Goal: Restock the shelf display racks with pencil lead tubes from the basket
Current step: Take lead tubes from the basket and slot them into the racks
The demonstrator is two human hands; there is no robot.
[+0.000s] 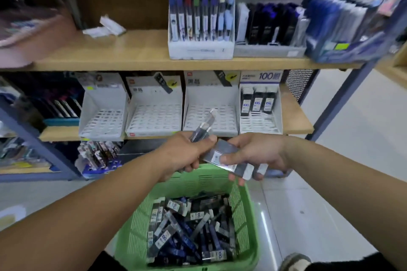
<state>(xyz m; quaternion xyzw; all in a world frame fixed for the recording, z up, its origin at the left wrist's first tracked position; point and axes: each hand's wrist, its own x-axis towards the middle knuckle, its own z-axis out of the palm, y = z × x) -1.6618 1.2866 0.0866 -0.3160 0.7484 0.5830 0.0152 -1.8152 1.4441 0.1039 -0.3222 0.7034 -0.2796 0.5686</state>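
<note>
Now your hands, nearly touching, each grip pencil lead tubes (203,125) over a green basket (245,204).
Your left hand (187,154) holds a few pointing up; your right hand (255,154) clamps a flat bunch (226,158). More tubes (187,233) fill the basket; white display racks (154,116) stand ahead.

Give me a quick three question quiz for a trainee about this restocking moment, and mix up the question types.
1. True or false: the green basket has no lead tubes in it.
2. How many tubes stand in the rightmost white rack on the middle shelf? A one, B three, C eight.
3. Which holds tubes: the left hand, the right hand, or both?
Key: 1 false. 2 B. 3 both.
</note>
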